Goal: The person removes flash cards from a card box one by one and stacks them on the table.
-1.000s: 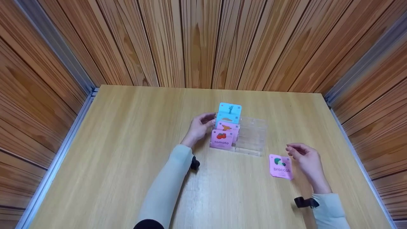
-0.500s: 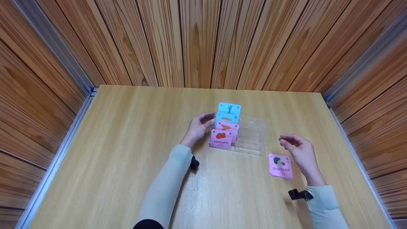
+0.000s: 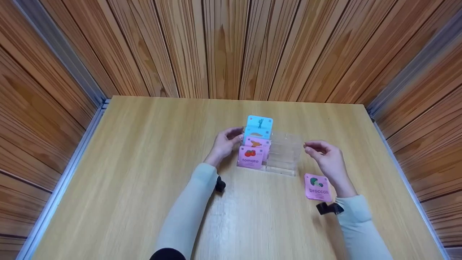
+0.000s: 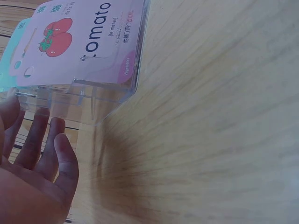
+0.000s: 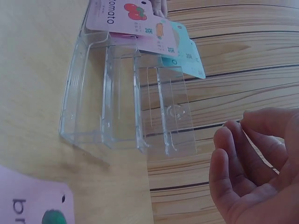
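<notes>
Clear rack [image 3: 283,155] mid-table, light, apt to skid or tip and spill cards [image 3: 254,144]: left hand [image 3: 224,143] fingers loosely bracing one end, right hand [image 3: 323,155] curled, empty, near the other.

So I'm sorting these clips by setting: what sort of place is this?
Probably a small enclosed tabletop booth set up for recording: wood-plank walls close in a bare wooden table on three sides, with only a clear tiered card stand and vocabulary cards on it.

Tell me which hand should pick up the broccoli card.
Probably the right hand: it hovers empty beside the clear stand, with the broccoli card lying flat just below its wrist. The left hand is steadying the stand's far side.
</notes>
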`<state>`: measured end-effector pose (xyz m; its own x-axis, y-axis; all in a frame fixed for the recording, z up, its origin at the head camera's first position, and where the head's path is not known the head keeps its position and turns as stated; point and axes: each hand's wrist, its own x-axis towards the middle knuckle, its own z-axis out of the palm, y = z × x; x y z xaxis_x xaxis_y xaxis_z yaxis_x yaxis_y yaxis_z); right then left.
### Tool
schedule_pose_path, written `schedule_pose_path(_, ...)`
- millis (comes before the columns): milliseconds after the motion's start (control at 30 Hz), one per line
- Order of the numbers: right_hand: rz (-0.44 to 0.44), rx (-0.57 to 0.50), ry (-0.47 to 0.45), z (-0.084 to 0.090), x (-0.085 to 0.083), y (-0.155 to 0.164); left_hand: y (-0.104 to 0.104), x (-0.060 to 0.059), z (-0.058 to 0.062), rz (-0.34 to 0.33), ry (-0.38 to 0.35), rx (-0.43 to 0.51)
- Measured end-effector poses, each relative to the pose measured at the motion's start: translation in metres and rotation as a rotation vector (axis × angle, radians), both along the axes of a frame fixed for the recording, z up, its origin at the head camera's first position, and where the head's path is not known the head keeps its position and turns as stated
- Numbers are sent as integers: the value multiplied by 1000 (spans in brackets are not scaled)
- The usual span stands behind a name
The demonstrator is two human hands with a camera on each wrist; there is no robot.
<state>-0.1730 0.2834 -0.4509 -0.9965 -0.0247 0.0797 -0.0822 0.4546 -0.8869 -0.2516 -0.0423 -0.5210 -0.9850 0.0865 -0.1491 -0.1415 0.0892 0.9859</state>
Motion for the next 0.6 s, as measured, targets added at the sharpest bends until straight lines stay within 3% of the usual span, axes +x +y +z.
schedule_pose_path(600,71,-64,-37,5,-34,-33,-1,0,-2,-15,7,-2)
